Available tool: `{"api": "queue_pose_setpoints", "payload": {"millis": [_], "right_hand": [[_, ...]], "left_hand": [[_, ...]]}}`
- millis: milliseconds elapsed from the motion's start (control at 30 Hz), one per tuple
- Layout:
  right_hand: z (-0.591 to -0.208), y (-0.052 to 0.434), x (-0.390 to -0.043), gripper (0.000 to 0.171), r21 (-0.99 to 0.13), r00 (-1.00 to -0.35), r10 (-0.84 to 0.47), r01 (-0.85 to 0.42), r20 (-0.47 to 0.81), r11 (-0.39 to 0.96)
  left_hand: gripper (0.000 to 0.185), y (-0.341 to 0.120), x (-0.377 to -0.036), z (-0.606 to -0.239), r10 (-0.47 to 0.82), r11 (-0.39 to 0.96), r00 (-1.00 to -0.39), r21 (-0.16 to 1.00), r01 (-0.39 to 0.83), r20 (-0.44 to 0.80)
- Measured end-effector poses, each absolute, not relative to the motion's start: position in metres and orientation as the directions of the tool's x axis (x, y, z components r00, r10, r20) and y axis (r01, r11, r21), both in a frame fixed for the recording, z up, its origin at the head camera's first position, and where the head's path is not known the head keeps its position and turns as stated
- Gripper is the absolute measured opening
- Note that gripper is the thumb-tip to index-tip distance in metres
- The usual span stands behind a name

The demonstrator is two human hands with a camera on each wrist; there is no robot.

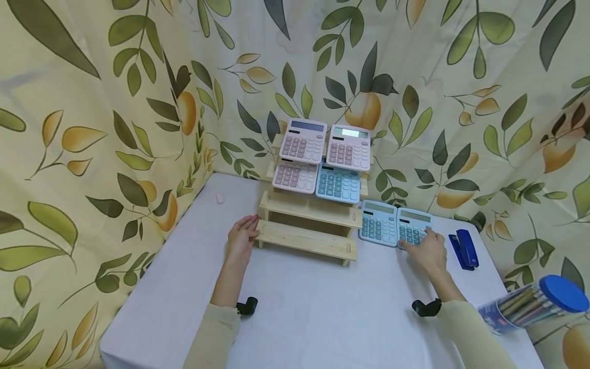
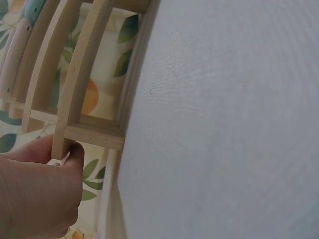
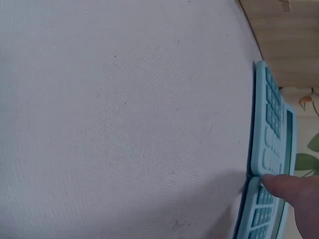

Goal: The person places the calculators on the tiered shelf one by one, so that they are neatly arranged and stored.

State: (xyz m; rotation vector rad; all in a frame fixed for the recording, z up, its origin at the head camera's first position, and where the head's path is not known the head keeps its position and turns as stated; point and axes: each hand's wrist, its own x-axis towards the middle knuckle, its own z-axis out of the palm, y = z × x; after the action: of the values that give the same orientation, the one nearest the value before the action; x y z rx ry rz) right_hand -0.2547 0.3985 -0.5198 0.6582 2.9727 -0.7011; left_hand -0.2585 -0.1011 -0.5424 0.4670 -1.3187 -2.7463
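Observation:
A tiered wooden stand point(image 1: 306, 239) stands in the middle of the table. My left hand point(image 1: 241, 236) pinches the left end of its lowest board point(image 2: 82, 69), thumb and fingers on either face. On the upper tiers sit two pink calculators point(image 1: 302, 141) point(image 1: 349, 148) above a third pink calculator point(image 1: 295, 177) and a blue calculator point(image 1: 338, 183). Right of the stand, two more blue calculators lie side by side. My right hand point(image 1: 428, 251) grips the outer blue calculator point(image 1: 412, 233) across its width, its thumb by the seam with the inner blue calculator point(image 1: 378, 223).
A blue stapler point(image 1: 465, 249) lies to the right of the calculators. At the table's right edge stands a clear tub of pencils point(image 1: 521, 307) with a blue lid. A small pink slip point(image 1: 219, 199) lies left of the stand. Patterned curtain point(image 1: 415, 61) hangs behind the table.

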Motion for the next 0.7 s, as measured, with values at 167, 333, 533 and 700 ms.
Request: {"api": "queue_pose_setpoints", "payload": {"millis": [167, 333, 533, 700], "right_hand": [[-0.5240, 0.4021, -0.2583, 0.113, -0.435, -0.895, 0.422, 0.440, -0.145, 0.785], [-0.5253, 0.4006, -0.2604, 0.112, -0.446, -0.895, 0.423, 0.438, -0.138, 0.781], [-0.5257, 0.4000, -0.2618, 0.110, -0.450, -0.888, 0.436, 0.453, -0.149, 0.769], [-0.5260, 0.4022, -0.2630, 0.109, -0.453, -0.893, 0.425, 0.444, -0.148, 0.774]], "left_hand": [[0.064, -0.1014, -0.2588, -0.5427, -0.184, -0.637, -0.954, 0.768, -0.068, -0.237], [0.064, -0.1023, -0.2591, -0.5440, -0.191, -0.636, -0.952, 0.769, -0.066, -0.240], [0.064, -0.1020, -0.2578, -0.5427, -0.188, -0.637, -0.952, 0.768, -0.069, -0.241], [0.064, -0.1020, -0.2576, -0.5419, -0.180, -0.640, -0.954, 0.765, -0.071, -0.239]]}}
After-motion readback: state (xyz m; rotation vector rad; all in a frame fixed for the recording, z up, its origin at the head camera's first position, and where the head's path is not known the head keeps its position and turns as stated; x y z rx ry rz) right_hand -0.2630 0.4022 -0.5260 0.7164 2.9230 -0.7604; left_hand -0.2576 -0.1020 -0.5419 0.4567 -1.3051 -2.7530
